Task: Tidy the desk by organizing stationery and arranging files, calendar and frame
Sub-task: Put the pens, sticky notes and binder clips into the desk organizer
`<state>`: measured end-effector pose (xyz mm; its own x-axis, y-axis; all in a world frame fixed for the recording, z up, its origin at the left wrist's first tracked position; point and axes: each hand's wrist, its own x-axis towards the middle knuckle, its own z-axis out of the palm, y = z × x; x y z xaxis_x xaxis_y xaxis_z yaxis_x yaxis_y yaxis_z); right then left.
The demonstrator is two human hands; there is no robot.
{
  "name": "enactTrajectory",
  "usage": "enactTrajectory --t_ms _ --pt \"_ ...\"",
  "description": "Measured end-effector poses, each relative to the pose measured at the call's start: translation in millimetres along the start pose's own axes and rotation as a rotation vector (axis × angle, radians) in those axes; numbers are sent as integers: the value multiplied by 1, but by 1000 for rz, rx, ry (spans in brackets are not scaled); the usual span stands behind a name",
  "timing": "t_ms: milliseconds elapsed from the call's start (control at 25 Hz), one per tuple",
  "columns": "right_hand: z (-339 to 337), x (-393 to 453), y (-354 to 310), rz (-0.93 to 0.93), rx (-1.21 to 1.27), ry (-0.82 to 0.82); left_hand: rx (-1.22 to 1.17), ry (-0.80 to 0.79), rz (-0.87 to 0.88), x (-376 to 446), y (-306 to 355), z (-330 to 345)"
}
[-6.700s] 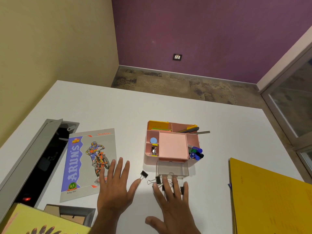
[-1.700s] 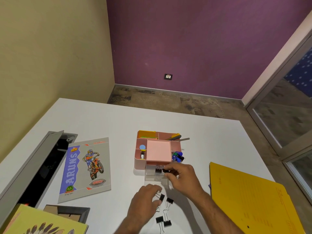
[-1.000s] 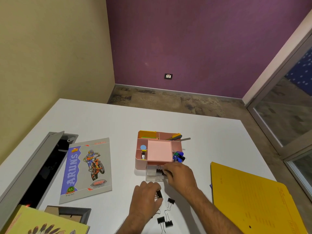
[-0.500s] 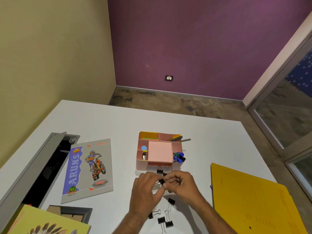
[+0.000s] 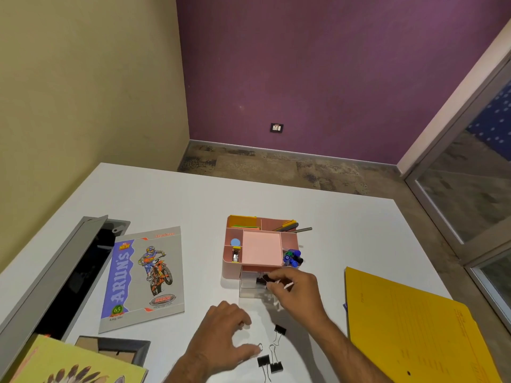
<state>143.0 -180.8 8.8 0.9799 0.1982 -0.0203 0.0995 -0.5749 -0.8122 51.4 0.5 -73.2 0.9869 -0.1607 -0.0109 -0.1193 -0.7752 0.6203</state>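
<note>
- Pinching a black binder clip (image 5: 266,278) between thumb and fingertips, the right hand (image 5: 297,293) held it over the clear drawer (image 5: 250,286) pulled out at the near side of the pink organizer (image 5: 231,269); the clip sat at the very tips of the fingers, just above another clip (image 5: 260,281) lying in the drawer.
- Three more loose clips (image 5: 272,355) lay on the white desk (image 5: 171,200) near the person, just right of the left hand (image 5: 221,344).
- The left hand hovered palm-down with fingers loosely curled and thumb out toward those clips; it gripped nothing that could be seen.
- The organizer carried a pink notepad (image 5: 261,248) on top, blue markers (image 5: 293,258) at its right, and pens (image 5: 290,226) at the far right.
- A motorbike notebook (image 5: 143,277) lay to the left, with a picture frame (image 5: 119,349) near it.
- A yellow file (image 5: 414,327) lay at the right.
</note>
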Motion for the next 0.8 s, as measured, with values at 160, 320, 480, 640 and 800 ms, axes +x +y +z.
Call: enactTrajectory --t_ms 160,320,480,640,800 --pt "8 9 -1 -92 -419 -95 108 -178 30 -8 -7 0" --pt "15 18 -5 -89 -526 -112 208 -193 59 -7 -8 6" --pt "18 24 -1 -63 -626 -128 116 -137 6 -8 -8 12" --pt "22 26 5 -73 -718 -151 51 -75 -60 -7 -1 10" --pt "22 21 9 -186 -590 -66 -126 -29 -189 -6 6 7"
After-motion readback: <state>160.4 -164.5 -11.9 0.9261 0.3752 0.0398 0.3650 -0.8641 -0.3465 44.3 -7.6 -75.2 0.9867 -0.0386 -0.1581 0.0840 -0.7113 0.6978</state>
